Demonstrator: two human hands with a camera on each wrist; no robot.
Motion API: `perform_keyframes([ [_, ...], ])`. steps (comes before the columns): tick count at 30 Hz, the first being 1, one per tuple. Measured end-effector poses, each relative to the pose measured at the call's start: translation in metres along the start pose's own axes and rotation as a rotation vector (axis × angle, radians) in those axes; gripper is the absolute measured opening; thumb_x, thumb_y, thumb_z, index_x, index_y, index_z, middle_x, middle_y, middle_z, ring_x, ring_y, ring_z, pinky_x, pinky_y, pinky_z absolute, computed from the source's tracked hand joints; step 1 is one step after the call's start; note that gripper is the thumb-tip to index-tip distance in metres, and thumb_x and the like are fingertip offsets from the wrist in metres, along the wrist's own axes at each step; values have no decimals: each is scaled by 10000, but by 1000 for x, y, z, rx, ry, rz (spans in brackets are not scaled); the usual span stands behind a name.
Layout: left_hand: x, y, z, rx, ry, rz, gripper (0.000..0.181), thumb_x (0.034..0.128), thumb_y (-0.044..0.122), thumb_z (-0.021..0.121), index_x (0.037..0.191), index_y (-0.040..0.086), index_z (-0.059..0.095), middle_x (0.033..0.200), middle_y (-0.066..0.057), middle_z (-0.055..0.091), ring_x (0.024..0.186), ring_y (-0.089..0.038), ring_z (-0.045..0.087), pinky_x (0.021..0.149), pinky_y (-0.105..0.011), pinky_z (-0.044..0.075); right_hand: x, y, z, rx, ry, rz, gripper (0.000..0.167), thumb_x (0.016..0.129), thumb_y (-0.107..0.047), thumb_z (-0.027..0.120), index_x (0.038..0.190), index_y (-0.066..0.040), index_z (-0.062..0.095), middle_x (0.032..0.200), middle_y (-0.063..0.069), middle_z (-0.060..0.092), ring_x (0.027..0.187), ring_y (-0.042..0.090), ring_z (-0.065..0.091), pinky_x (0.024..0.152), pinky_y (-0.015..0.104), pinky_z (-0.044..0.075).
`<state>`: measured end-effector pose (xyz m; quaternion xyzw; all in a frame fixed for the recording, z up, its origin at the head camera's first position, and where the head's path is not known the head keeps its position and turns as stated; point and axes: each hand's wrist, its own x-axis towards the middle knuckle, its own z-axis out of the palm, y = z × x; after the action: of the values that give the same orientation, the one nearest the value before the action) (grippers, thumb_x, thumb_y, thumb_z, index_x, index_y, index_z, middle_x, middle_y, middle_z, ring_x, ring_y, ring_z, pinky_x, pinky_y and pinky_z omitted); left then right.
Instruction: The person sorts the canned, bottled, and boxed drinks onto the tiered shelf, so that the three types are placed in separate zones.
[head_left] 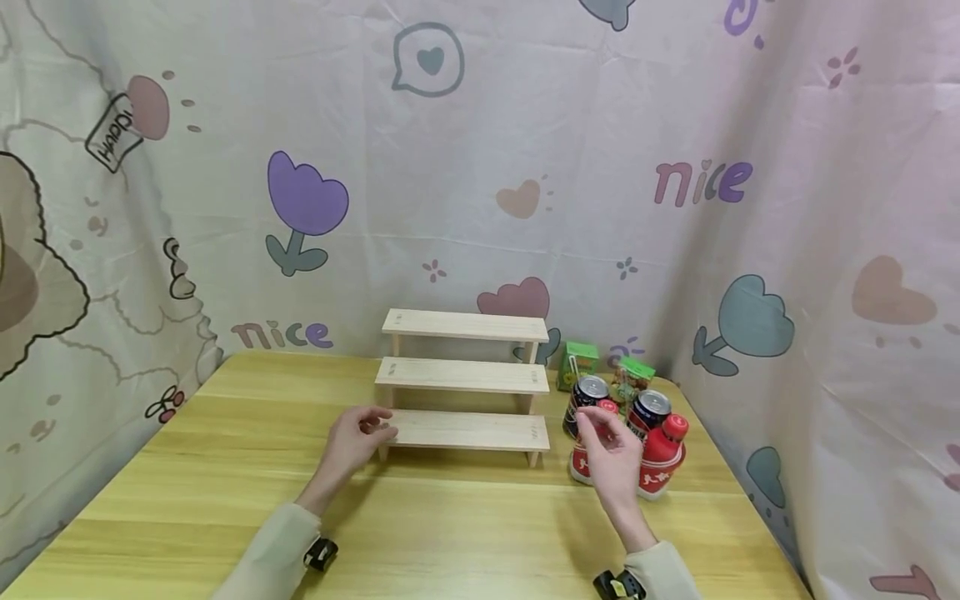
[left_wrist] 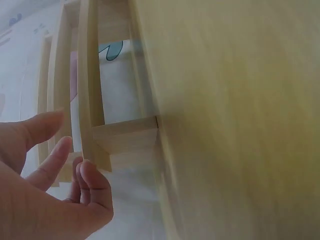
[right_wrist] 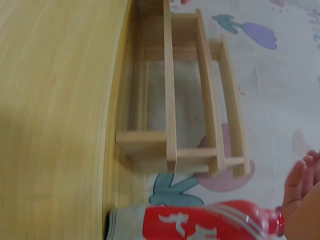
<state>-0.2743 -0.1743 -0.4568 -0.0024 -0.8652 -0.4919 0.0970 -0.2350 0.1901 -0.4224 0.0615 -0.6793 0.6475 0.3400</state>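
The rack (head_left: 462, 376), three pale steps rising toward the curtain (head_left: 450, 158), stands on the wooden surface (head_left: 457, 525), between and slightly beyond the two hands. The left hand (head_left: 356, 437) is at the left end of the rack's lowest step; the right hand (head_left: 615, 457) is off the rack's right end, over the left bottle (head_left: 580, 467). Also to the right of the rack are the right bottle (head_left: 664, 454), farther out, then the left can (head_left: 589, 390) and right can (head_left: 650, 405) behind the bottles. The green carton (head_left: 577, 365) and a second pack (head_left: 632, 372) stand farther back, beside the rack's upper steps.

The head view shows the tops of the steps, while the left wrist view shows the end leg (left_wrist: 127, 135) under the lowest step. The right wrist view gives the left bottle's side from base to neck, beside the rack's right end; from the head, the right hand covers much of it.

The hands are well apart. The left has its fingers loosely bent, thumb away from them, fingertips by the step's edge; whether they touch it I cannot tell. The right is relaxed too, fingers slightly bent, just beside the bottle's cap; contact there is unclear.
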Motion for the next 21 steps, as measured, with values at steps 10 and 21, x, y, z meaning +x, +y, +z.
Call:
perform_keyframes([
  [10, 5, -3, -6, 50, -82, -18, 425, 846, 101, 730, 1254, 45, 624, 1251, -220, 575, 1107, -349, 546, 824, -437, 528, 9, -17, -19, -119, 100, -27, 150, 839, 46, 717, 970, 116, 691, 853, 12, 634, 758, 5, 584, 670, 93, 494],
  [21, 13, -17, -9, -128, -188, -102, 460, 863, 70, 714, 1296, 5, 572, 1305, -237, 534, 1068, -323, 559, 712, -344, 552, 14, 16, -36, -145, 84, 167, 356, 837, -76, 768, 1151, 25, 631, 1068, -32, 583, 968, 75, 599, 844, 115, 493],
])
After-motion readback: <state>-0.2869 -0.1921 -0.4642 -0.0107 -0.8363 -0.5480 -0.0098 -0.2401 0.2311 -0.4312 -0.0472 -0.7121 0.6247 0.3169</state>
